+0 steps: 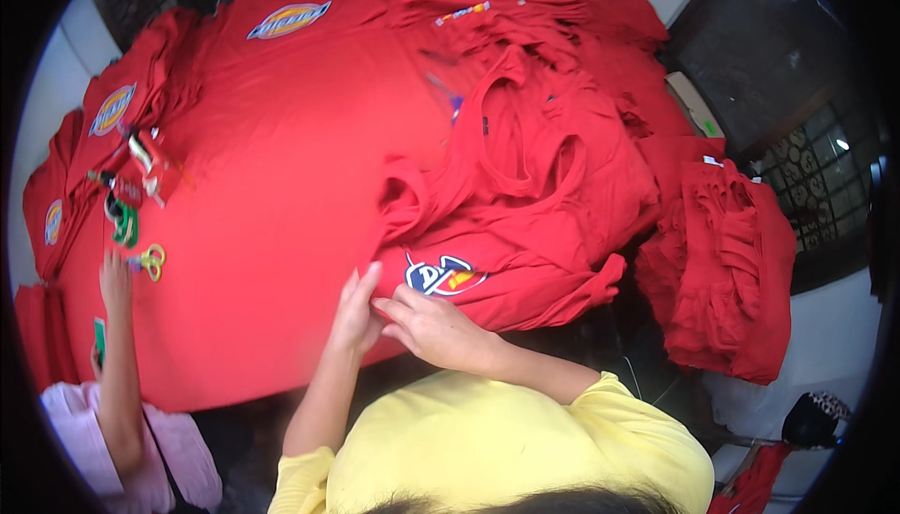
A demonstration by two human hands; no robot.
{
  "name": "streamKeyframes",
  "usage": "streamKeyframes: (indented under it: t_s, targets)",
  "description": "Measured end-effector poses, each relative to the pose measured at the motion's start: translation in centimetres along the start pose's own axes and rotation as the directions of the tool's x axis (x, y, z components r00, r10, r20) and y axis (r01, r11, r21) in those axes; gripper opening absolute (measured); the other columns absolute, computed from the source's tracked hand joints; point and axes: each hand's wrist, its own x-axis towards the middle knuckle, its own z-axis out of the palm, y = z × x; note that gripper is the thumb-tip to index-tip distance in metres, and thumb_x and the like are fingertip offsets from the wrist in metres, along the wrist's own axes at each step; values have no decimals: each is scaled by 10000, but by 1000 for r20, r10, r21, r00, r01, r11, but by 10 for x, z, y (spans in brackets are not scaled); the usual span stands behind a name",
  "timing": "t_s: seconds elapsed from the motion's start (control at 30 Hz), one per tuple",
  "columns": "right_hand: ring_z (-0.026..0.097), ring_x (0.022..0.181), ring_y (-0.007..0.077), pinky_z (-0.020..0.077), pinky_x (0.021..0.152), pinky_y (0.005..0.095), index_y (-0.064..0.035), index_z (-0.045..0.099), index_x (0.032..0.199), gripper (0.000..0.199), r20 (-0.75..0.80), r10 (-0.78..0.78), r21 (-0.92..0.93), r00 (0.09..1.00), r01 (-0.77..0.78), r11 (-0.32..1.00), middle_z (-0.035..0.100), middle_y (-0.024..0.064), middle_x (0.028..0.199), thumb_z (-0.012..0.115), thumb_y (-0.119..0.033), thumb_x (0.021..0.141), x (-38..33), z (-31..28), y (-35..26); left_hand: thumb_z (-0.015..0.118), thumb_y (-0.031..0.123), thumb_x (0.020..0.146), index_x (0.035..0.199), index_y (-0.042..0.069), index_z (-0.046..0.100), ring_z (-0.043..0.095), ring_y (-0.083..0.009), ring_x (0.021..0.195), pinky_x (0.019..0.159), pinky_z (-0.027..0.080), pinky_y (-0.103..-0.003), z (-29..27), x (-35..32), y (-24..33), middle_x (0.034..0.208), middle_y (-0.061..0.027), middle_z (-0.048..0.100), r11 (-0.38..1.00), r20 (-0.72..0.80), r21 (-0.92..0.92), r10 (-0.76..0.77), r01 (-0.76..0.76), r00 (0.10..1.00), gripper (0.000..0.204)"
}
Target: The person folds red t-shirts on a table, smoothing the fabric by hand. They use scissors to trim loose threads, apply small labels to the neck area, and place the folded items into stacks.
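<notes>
Two hands at the near edge of a red-covered table (pixel 262 233): left hand (pixel 356 312) flat, fingers straight and narrow together, pressing the hem of a red tank top (pixel 506 233); right hand (pixel 433 326) crossed just beside it, fingers curled and pinching the same hem below a blue-and-white printed patch (pixel 444 275). Whether cloth sits fully inside that pinch cannot be told. Top garment of a loose, rumpled heap, right of centre, straps trailing far and right. More folded red stacks (pixel 722 270) hanging off the right edge. At near left, a co-worker's hand (pixel 116 279) close to yellow-handled scissors (pixel 150 259), green scissors (pixel 125 225) farther on. Likely trouble: a tug on the hem dragging the whole untidy heap toward the near edge, or two layers pinched together, since the folds overlap closely.
</notes>
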Motion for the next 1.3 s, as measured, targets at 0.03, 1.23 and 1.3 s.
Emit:
streamKeyframes:
  t_s: [0.03,1.23,1.3]
  targets:
    - [585,910,344,480,796,412,11,588,1082,285,66,2,92,998,-8,996,580,186,965,585,-178,870,-1,9,0,544,109,925,1246,16,495,596,-210,1018,921,472,-354,-10,-3,3,1115,-134,611,991,-47,135,29,-22,999,338]
    - [598,967,150,474,860,283,18,526,1180,385,-244,155,970,957,239,51,600,132,1152,454,4,803,-23,-113,34,551,450,891,1154,123,527,503,-135,571,539,454,-275,-123,-180,47,936,-55,624,971,201,-233,110,-61,973,421]
    - [612,951,144,488,833,263,33,489,1241,444,-319,184,944,930,330,-28,592,149,1184,462,-12,801,-30,-99,18,400,525,950,1126,146,572,418,-130,455,454,401,-284,-81,-175,93,967,-91,618,913,484,-334,380,-235,788,452]
